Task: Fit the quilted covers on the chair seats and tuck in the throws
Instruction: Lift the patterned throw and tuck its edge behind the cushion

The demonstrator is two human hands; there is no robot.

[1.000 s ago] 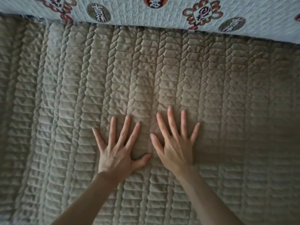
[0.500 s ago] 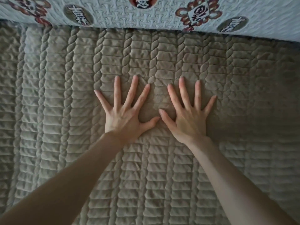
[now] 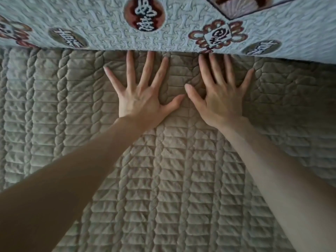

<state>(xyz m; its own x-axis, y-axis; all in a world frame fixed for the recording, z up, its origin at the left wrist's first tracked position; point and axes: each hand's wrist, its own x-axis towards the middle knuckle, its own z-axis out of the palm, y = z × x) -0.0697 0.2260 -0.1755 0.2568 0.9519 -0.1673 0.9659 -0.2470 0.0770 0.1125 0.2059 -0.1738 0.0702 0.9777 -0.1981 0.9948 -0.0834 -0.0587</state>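
Note:
A beige quilted cover (image 3: 54,110) with braided stitch lines lies spread over the seat and fills most of the head view. Along the top hangs a pale blue patterned throw (image 3: 101,20) with round red and brown motifs, its lower edge meeting the cover. My left hand (image 3: 143,95) lies flat on the cover with fingers spread, its longest fingertips at the throw's edge. My right hand (image 3: 220,99) lies flat beside it, thumbs nearly touching, and its fingertips reach the seam under the throw. Neither hand holds anything.
Both of my bare forearms stretch in from the bottom corners of the view. The quilted cover runs out past the left, right and bottom edges. Nothing else shows.
Both hands have slid forward across the cover, side by side, from its middle up to the seam where the throw hangs. Fingers stay spread and flat.

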